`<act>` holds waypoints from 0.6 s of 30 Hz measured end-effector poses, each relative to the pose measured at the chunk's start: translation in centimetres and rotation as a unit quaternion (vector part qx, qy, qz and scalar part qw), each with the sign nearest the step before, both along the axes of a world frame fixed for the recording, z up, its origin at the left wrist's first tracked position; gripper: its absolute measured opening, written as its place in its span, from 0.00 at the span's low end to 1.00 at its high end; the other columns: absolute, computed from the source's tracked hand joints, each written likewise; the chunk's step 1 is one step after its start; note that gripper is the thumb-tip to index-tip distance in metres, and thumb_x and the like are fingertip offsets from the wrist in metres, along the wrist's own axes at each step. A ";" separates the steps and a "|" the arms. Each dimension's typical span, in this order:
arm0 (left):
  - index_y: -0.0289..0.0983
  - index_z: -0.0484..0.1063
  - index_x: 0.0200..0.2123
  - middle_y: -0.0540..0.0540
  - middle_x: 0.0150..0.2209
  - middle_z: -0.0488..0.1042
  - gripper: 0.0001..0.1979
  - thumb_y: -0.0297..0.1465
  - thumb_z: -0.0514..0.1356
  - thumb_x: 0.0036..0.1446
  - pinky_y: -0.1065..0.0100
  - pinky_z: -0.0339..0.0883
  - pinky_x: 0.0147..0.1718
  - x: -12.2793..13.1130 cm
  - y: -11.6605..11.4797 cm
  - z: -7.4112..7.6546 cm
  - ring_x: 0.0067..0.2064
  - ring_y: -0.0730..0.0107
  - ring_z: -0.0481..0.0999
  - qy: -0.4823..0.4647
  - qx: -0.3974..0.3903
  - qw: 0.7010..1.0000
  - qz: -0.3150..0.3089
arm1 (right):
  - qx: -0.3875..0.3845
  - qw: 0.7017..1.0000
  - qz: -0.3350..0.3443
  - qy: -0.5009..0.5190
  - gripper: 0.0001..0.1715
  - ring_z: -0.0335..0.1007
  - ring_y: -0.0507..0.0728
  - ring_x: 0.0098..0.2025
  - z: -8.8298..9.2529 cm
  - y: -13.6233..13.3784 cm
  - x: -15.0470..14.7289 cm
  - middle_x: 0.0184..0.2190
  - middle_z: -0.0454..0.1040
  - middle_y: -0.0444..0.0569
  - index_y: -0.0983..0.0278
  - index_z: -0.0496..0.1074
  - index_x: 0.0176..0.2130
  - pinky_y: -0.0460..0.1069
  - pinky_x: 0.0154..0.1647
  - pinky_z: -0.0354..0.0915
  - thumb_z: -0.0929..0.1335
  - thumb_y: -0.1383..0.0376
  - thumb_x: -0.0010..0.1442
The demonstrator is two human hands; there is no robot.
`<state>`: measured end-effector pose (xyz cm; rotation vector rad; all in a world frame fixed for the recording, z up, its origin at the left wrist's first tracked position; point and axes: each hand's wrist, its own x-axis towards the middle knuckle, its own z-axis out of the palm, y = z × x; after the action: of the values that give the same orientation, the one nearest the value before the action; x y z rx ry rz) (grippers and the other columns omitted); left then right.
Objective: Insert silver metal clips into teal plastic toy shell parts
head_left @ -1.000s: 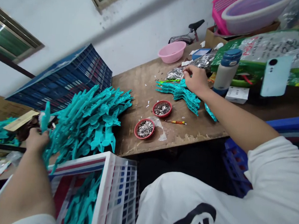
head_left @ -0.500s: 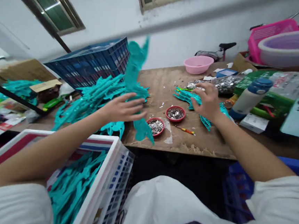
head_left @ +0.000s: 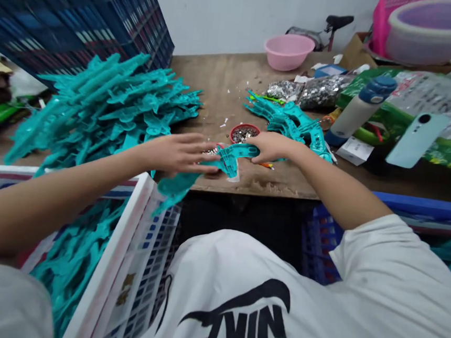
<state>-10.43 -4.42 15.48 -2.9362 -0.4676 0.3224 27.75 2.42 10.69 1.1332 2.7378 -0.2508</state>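
My left hand (head_left: pixel 179 152) stretches over the table's front edge with its fingers out flat on a long teal plastic part (head_left: pixel 205 168). My right hand (head_left: pixel 269 147) grips the other end of that part, near a red dish (head_left: pixel 244 134) of small shiny metal pieces. The part lies tilted, one end hanging past the wooden table (head_left: pixel 217 84). A big heap of the same teal parts (head_left: pixel 105 103) lies to the left. A smaller pile (head_left: pixel 288 121) sits behind my right hand.
A white crate (head_left: pixel 124 244) with teal parts stands at my lower left, a dark blue crate (head_left: pixel 76 19) behind the heap. Also on the table: pink bowl (head_left: pixel 288 51), bags of shiny pieces (head_left: pixel 315 92), bottle (head_left: pixel 359 111), light-blue phone (head_left: pixel 415 139), green bag (head_left: pixel 432 103). A blue crate (head_left: pixel 404 205) is at my right.
My left hand carried one teal part from the heap across to the table's front. My right hand left the small pile and came in to take hold of the part's other end.
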 end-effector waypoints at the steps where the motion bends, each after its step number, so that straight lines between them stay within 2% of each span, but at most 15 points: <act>1: 0.47 0.82 0.85 0.45 0.87 0.78 0.30 0.24 0.54 0.93 0.36 0.64 0.93 0.0 -0.3 0.2 0.92 0.48 0.72 0.006 0.030 0.998 0.051 | -0.054 0.998 -0.015 -0.011 0.32 0.91 0.71 0.61 -0.7 0.2 -0.2 0.65 0.93 0.62 0.62 0.86 0.72 0.55 0.51 0.73 0.80 0.55 0.75; 3: 0.41 0.79 0.87 0.39 0.85 0.80 0.31 0.26 0.47 0.96 0.38 0.77 0.83 0.8 -1.1 0.1 0.89 0.41 0.76 0.015 0.080 0.987 0.137 | -0.161 0.985 -0.048 -0.027 0.29 0.92 0.69 0.59 -2.4 0.3 -0.6 0.64 0.93 0.59 0.61 0.87 0.68 0.55 0.52 0.76 0.81 0.53 0.74; 5: 0.40 0.79 0.87 0.36 0.80 0.86 0.31 0.29 0.47 0.96 0.46 0.83 0.71 2.6 -2.0 -1.2 0.83 0.41 0.84 0.032 0.080 0.980 0.177 | -0.228 0.970 -0.077 -0.047 0.29 0.93 0.70 0.56 -4.2 0.2 -1.3 0.60 0.94 0.58 0.59 0.89 0.63 0.57 0.52 0.80 0.84 0.46 0.73; 7: 0.43 0.83 0.84 0.36 0.78 0.88 0.26 0.34 0.58 0.94 0.52 0.83 0.62 5.1 -2.9 -3.5 0.77 0.44 0.89 0.052 0.035 0.983 0.172 | -0.246 0.962 -0.088 -0.073 0.32 0.95 0.71 0.55 -5.5 -0.3 -2.3 0.57 0.95 0.59 0.60 0.91 0.61 0.58 0.54 0.82 0.86 0.41 0.72; 8: 0.44 0.84 0.83 0.37 0.77 0.88 0.25 0.37 0.65 0.91 0.54 0.83 0.57 6.3 -3.2 -5.0 0.73 0.45 0.91 0.059 0.014 0.985 0.160 | -0.240 0.962 -0.090 -0.088 0.34 0.95 0.72 0.58 -6.0 -0.6 -2.8 0.58 0.95 0.62 0.62 0.92 0.61 0.58 0.55 0.82 0.86 0.40 0.72; 10: 0.43 0.84 0.83 0.36 0.79 0.86 0.29 0.40 0.73 0.86 0.55 0.82 0.51 8.3 -3.4 -7.9 0.70 0.45 0.92 0.083 -0.015 0.986 0.143 | -0.221 0.964 -0.094 -0.111 0.39 0.94 0.75 0.64 -6.3 -1.1 -3.5 0.65 0.93 0.69 0.67 0.91 0.65 0.58 0.59 0.82 0.84 0.39 0.75; 12: 0.41 0.82 0.85 0.35 0.82 0.84 0.31 0.38 0.73 0.85 0.53 0.82 0.49 9.3 -3.1 -10.4 0.69 0.43 0.92 0.103 -0.020 0.986 0.131 | -0.207 0.963 -0.101 -0.137 0.44 0.92 0.77 0.68 -6.0 -1.5 -3.8 0.69 0.91 0.74 0.71 0.90 0.70 0.59 0.60 0.81 0.80 0.36 0.80; 14: 0.41 0.82 0.85 0.34 0.82 0.84 0.29 0.33 0.69 0.87 0.51 0.82 0.52 9.3 -2.6 -12.2 0.71 0.41 0.91 0.085 -0.006 0.989 0.118 | -0.186 0.963 -0.110 -0.161 0.46 0.93 0.77 0.67 -5.1 -1.5 -3.3 0.69 0.91 0.74 0.71 0.89 0.72 0.58 0.56 0.80 0.77 0.35 0.83; 16: 0.42 0.84 0.82 0.35 0.79 0.86 0.26 0.28 0.65 0.88 0.49 0.82 0.59 8.7 -2.0 -13.5 0.75 0.40 0.89 0.028 0.015 0.994 0.104 | -0.154 0.965 -0.113 -0.180 0.41 0.94 0.76 0.63 -4.0 -1.2 -2.3 0.66 0.93 0.71 0.68 0.91 0.71 0.58 0.51 0.77 0.77 0.38 0.83; 18: 0.42 0.87 0.78 0.35 0.77 0.88 0.24 0.25 0.64 0.87 0.46 0.81 0.63 8.0 -1.6 -14.4 0.79 0.39 0.85 -0.028 0.027 0.995 0.093 | -0.118 0.971 -0.112 -0.173 0.30 0.94 0.74 0.58 -3.1 -0.3 -1.4 0.60 0.96 0.67 0.65 0.93 0.66 0.58 0.49 0.75 0.77 0.45 0.84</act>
<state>-2.41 -6.02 1.05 -2.8608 -0.7495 0.2454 26.38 2.07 7.59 1.2804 2.2153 -0.3590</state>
